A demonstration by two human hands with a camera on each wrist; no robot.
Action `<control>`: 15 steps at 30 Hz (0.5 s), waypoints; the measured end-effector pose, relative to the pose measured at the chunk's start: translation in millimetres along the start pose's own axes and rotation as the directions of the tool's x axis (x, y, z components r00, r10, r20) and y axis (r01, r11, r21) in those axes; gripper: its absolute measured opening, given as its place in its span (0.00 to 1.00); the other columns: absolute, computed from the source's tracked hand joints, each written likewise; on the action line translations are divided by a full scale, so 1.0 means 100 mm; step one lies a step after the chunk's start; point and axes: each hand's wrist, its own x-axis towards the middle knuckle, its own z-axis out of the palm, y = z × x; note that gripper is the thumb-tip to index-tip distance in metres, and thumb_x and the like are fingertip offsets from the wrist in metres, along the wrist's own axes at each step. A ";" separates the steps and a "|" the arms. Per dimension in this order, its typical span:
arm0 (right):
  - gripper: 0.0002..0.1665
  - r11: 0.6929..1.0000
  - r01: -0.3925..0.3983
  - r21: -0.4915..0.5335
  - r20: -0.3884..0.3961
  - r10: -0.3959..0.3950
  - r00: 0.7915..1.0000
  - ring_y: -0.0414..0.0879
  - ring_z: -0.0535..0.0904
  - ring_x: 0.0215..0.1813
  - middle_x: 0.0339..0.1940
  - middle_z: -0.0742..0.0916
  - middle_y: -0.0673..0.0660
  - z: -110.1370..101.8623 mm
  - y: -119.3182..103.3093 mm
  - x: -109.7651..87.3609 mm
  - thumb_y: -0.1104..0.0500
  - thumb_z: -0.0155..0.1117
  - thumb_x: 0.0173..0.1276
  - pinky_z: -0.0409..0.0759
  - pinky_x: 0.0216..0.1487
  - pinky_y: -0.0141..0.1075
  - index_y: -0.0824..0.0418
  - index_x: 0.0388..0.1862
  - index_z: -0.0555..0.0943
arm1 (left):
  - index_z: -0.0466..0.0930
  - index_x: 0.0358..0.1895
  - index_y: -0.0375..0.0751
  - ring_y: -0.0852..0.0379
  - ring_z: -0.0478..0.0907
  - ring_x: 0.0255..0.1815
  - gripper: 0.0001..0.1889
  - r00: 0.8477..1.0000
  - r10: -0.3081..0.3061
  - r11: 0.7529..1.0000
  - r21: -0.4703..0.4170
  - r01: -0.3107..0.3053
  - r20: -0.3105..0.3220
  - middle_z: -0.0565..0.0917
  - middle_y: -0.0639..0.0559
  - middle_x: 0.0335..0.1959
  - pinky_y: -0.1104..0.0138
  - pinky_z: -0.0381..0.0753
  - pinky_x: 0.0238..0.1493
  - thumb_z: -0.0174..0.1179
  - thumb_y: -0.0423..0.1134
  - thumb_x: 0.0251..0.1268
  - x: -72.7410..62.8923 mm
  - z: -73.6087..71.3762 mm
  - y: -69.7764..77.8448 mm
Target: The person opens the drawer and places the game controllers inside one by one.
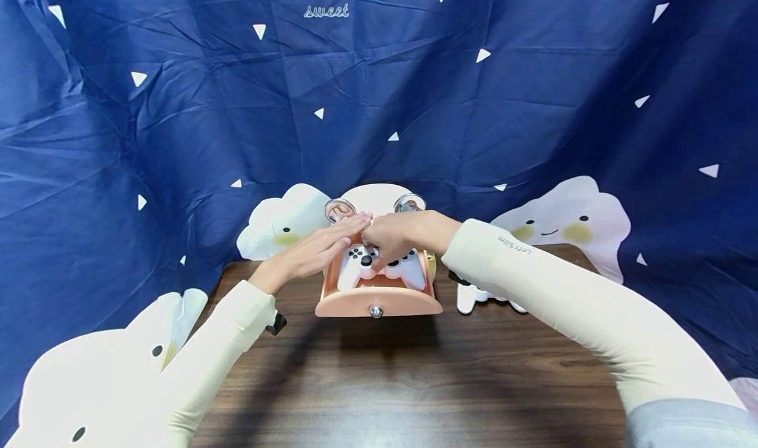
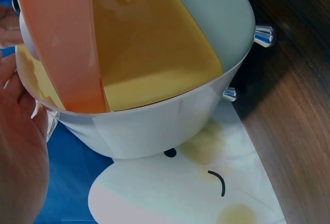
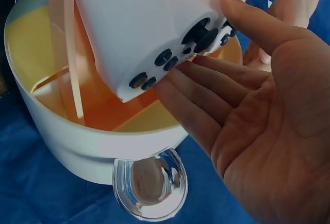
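Note:
A white game controller (image 1: pixel 350 275) with black buttons and thumbsticks lies in the pulled-out peach drawer (image 1: pixel 343 304) of a small rounded white cabinet (image 2: pixel 149 131). My right hand (image 1: pixel 398 235) grips the controller at its middle from above. In the right wrist view its thumb is on one side of the controller (image 3: pixel 124 22) and its fingers reach along the button side. My left hand (image 1: pixel 320 245) is stretched out with straight fingers at the cabinet's far left top edge, holding nothing. Its fingertips are close to the right hand.
Yellow (image 2: pixel 154 64) and grey-green (image 2: pixel 221 12) drawer fronts with chrome knobs sit beside the peach one. Chrome rings (image 1: pixel 410 202) stand at the cabinet's back. A white pronged object (image 1: pixel 466 298) lies on the wooden table (image 1: pixel 379 382), partly behind my right sleeve. Blue cloth hangs behind.

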 end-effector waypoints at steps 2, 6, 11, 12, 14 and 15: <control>0.27 1.000 0.005 0.002 -0.012 -0.005 1.000 0.47 0.84 0.50 0.53 0.90 0.55 -0.02 0.00 -0.02 0.43 0.72 0.74 0.85 0.58 0.43 0.62 0.59 0.85 | 0.53 0.88 0.53 0.55 0.47 0.90 0.28 1.000 0.002 1.000 -0.006 -0.002 -0.002 0.53 0.58 0.89 0.51 0.52 0.90 0.38 0.45 0.91 0.00 -0.01 0.01; 0.17 0.999 0.038 0.012 -0.065 -0.037 0.997 0.41 0.78 0.34 0.32 0.84 0.47 -0.06 0.02 -0.08 0.44 0.72 0.75 0.80 0.43 0.36 0.58 0.40 0.85 | 0.54 0.88 0.51 0.54 0.47 0.90 0.29 1.000 0.002 1.000 -0.009 -0.002 -0.004 0.53 0.56 0.89 0.52 0.51 0.90 0.39 0.42 0.90 0.00 -0.01 0.01; 0.27 0.995 0.100 0.024 -0.139 -0.096 0.986 0.37 0.62 0.22 0.16 0.64 0.42 -0.10 0.07 -0.17 0.50 0.71 0.75 0.61 0.29 0.33 0.50 0.20 0.66 | 0.55 0.87 0.48 0.54 0.48 0.90 0.29 1.000 0.007 1.000 0.002 -0.007 -0.004 0.54 0.54 0.89 0.53 0.51 0.90 0.42 0.36 0.89 0.00 -0.01 0.02; 0.28 0.994 0.107 0.023 -0.153 -0.102 0.983 0.37 0.61 0.21 0.15 0.63 0.42 -0.10 0.08 -0.19 0.51 0.71 0.75 0.60 0.29 0.32 0.49 0.19 0.65 | 0.54 0.87 0.49 0.54 0.48 0.90 0.30 1.000 0.008 1.000 -0.001 -0.008 -0.004 0.54 0.54 0.89 0.54 0.50 0.90 0.42 0.36 0.88 0.00 -0.01 0.02; 0.27 0.994 0.106 0.011 -0.179 -0.103 0.978 0.38 0.61 0.22 0.16 0.64 0.42 -0.10 0.10 -0.24 0.52 0.71 0.75 0.60 0.29 0.33 0.49 0.19 0.66 | 0.54 0.87 0.49 0.54 0.48 0.90 0.30 1.000 0.015 1.000 -0.005 -0.015 -0.006 0.54 0.54 0.89 0.54 0.51 0.90 0.41 0.35 0.88 -0.01 0.00 0.02; 0.25 0.995 0.101 0.002 -0.191 -0.099 0.977 0.38 0.62 0.22 0.16 0.66 0.42 -0.10 0.11 -0.26 0.52 0.71 0.75 0.61 0.29 0.33 0.49 0.20 0.69 | 0.54 0.87 0.49 0.54 0.48 0.90 0.30 1.000 0.018 1.000 -0.007 -0.018 -0.009 0.54 0.55 0.89 0.54 0.51 0.90 0.42 0.35 0.88 -0.01 0.00 0.02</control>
